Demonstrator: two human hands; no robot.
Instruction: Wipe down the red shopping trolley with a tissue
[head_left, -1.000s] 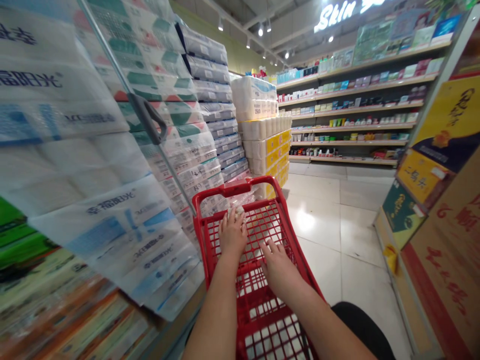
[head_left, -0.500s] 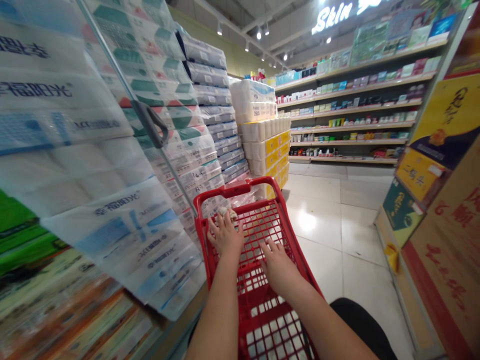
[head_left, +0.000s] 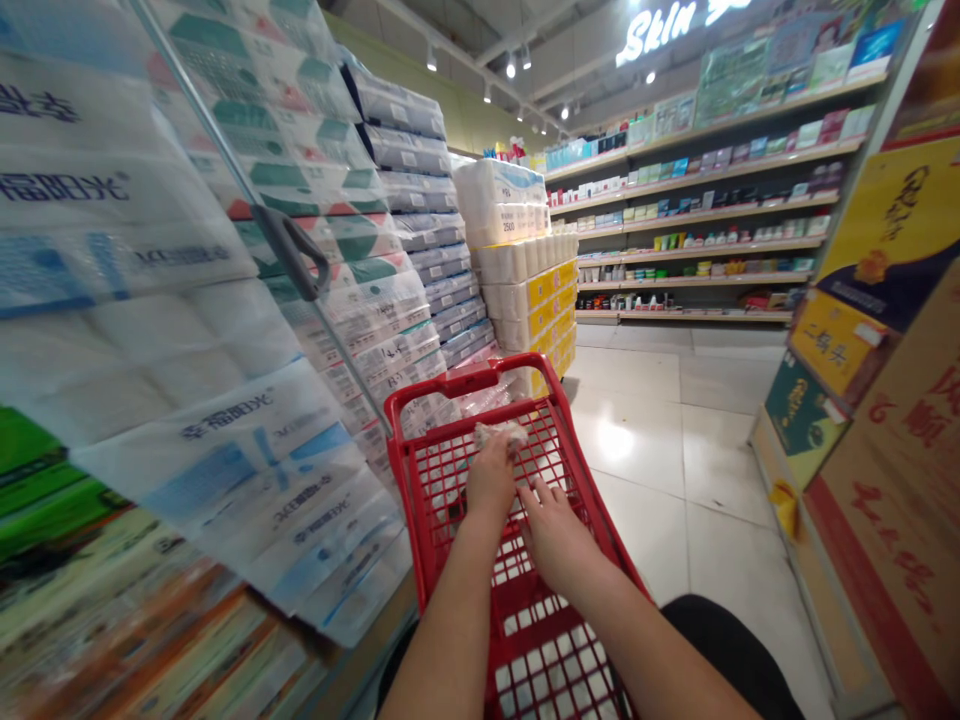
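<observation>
A red plastic shopping basket with open mesh stands in front of me, a loop handle at its far end. In my left hand is a crumpled off-white cloth, pressed against the mesh near that far end; the fingers are closed and partly hidden. Just right of it, my right hand lies on the mesh with its fingers apart, holding nothing. From the basket's far left corner a metal rod with a grey grip slants up to the left.
Tall stacks of wrapped paper packs rise close on the left. Yellow and white packs stand beyond the basket. Boxes line the right side, beside a tiled floor. Stocked shelves stand at the back.
My left hand has slid right across the mesh with the cloth, from the left edge toward the middle, its fingers drawing together. My right hand has hardly moved.
</observation>
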